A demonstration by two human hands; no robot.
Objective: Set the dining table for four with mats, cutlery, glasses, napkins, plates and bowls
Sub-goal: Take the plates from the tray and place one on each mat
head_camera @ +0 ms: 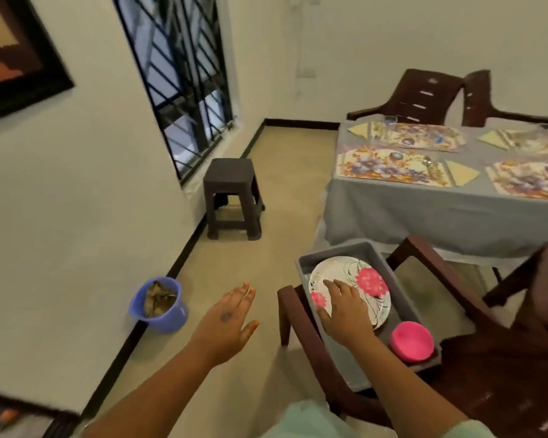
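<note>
My right hand (345, 311) lies flat-fingered on the flowered plate (358, 289) in the grey tub (402, 279) on the near chair (301, 330), one pink bowl (411, 341) beside it, my left hand (227, 317) hanging open and empty. I judge plates come next: I must grip the rim and carry it to the table (424, 210), where I count four mats (389, 167) and three napkins (461, 173); glasses and cutlery are too blurred to count

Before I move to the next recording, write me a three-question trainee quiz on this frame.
1. True or false: the right hand rests on the flowered plate in the grey tub.
2. Where does the tub sit? A) on the stool B) on a chair seat C) on the floor
3. Fill in: the table already holds floral ____ and folded napkins.

Key: 1 true; 2 B; 3 mats. The left hand holds nothing.
</note>
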